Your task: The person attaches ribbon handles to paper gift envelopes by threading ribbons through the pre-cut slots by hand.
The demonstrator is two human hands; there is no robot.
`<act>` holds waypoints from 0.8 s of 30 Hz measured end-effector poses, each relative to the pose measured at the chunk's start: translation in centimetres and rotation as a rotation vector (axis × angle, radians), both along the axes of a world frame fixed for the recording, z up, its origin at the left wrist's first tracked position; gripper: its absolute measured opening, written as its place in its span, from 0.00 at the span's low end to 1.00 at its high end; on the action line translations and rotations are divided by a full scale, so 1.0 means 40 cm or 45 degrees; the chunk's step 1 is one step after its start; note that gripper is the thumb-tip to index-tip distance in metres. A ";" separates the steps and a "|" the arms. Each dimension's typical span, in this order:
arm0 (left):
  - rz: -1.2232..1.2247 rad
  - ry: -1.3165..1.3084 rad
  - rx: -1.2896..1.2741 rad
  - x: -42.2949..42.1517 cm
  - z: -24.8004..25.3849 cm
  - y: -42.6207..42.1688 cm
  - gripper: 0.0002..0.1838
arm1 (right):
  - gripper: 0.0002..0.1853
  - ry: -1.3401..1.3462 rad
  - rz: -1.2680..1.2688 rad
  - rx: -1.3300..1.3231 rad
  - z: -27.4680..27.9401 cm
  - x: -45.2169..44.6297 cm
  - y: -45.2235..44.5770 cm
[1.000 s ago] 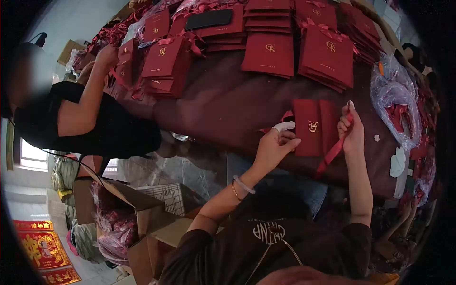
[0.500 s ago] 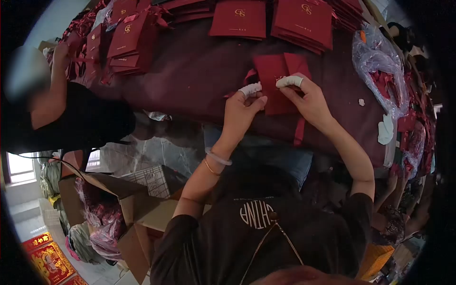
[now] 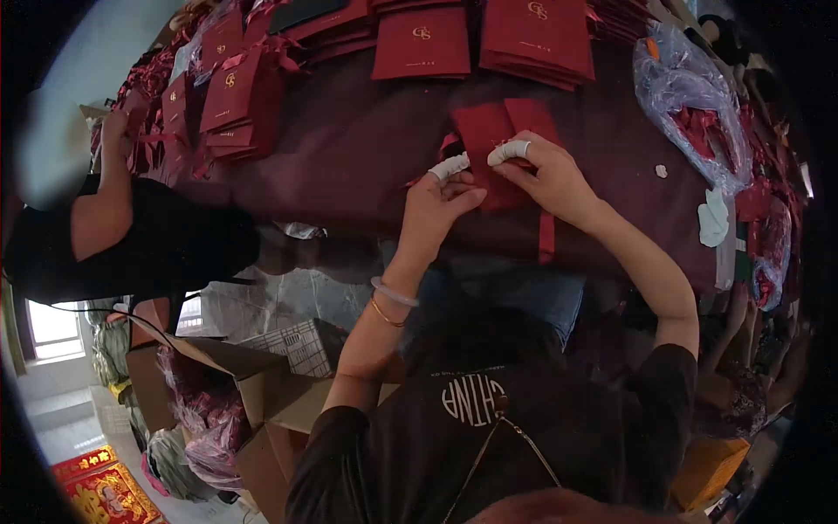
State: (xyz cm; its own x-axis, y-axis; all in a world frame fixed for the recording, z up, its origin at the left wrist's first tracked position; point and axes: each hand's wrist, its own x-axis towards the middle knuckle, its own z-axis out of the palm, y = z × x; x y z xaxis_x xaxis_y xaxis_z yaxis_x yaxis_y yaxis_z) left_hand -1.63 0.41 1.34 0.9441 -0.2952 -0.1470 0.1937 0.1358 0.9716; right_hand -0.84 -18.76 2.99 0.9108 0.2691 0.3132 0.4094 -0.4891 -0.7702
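At upper centre, a flat red paper bag (image 3: pixel 476 120) is lying on the cloth-covered desk (image 3: pixel 349 148), a narrow ribbon (image 3: pixel 547 237) trailing below. The left hand (image 3: pixel 434 207) and right hand (image 3: pixel 552 181) are curling at it, their grip unclear.
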 end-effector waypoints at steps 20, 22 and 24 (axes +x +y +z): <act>0.130 0.036 0.010 -0.004 -0.007 -0.007 0.23 | 0.06 -0.113 0.149 -0.385 -0.009 0.014 0.009; 0.113 0.026 -0.026 -0.006 0.000 -0.014 0.24 | 0.06 -0.125 0.128 -0.380 -0.005 0.008 0.008; 0.131 0.042 0.081 -0.007 0.015 -0.020 0.26 | 0.06 -0.187 0.067 -0.484 -0.012 0.006 0.016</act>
